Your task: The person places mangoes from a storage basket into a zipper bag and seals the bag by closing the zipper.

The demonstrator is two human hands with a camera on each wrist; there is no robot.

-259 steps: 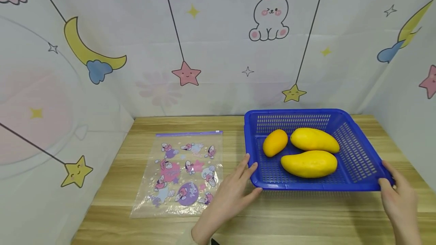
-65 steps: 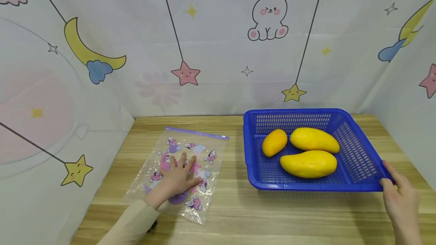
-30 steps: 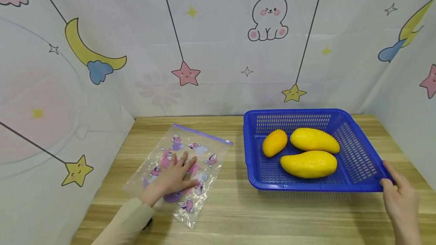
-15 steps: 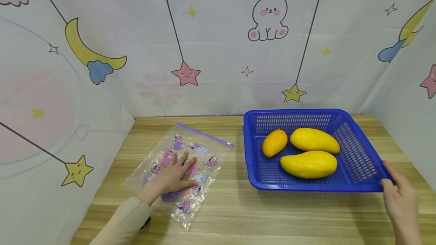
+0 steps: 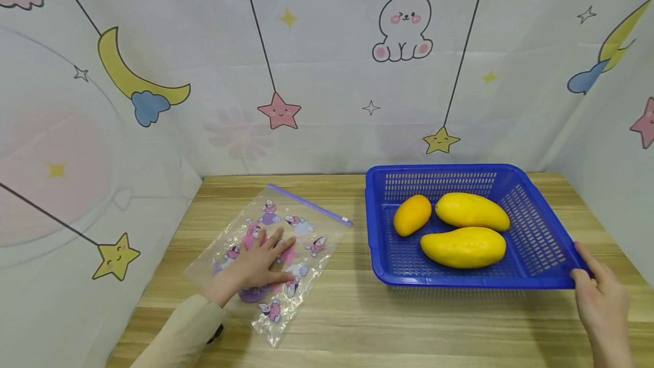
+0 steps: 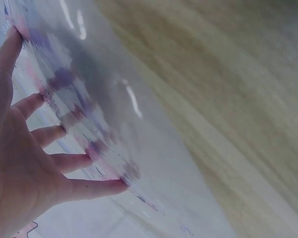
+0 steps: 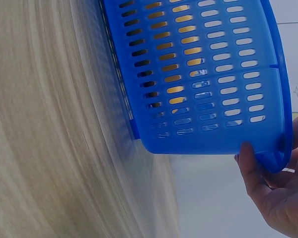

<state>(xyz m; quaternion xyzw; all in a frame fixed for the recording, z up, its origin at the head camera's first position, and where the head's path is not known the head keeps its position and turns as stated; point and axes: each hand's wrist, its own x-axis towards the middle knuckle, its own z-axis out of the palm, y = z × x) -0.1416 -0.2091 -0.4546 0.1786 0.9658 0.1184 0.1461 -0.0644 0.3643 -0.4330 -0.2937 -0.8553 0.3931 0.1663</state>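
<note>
Spread flat on a clear zip bag (image 5: 319,226) with pink and purple cartoon prints, my left hand (image 5: 258,264) presses it to the table. In the left wrist view the fingertips of the left hand (image 6: 35,153) touch the printed plastic. The bag lies turned, its purple zip strip slanting down to the right. My right hand (image 5: 603,294) grips the front right corner of a blue plastic basket (image 5: 480,281); in the right wrist view its fingers curl around the basket's rim (image 7: 283,99). Inside the basket lie three mangoes: a small orange one (image 5: 412,216) and two larger yellow ones (image 5: 472,211).
A wood-grain table (image 5: 409,334) carries both bag and basket. A white cloth (image 5: 332,72) printed with stars, moons and a rabbit hangs behind the table and along both sides. The basket stands right of the bag.
My left hand has left the basket's near left corner for the bag. Under it the bag has turned clockwise, a little more in the last second. The right hand still holds the basket.
</note>
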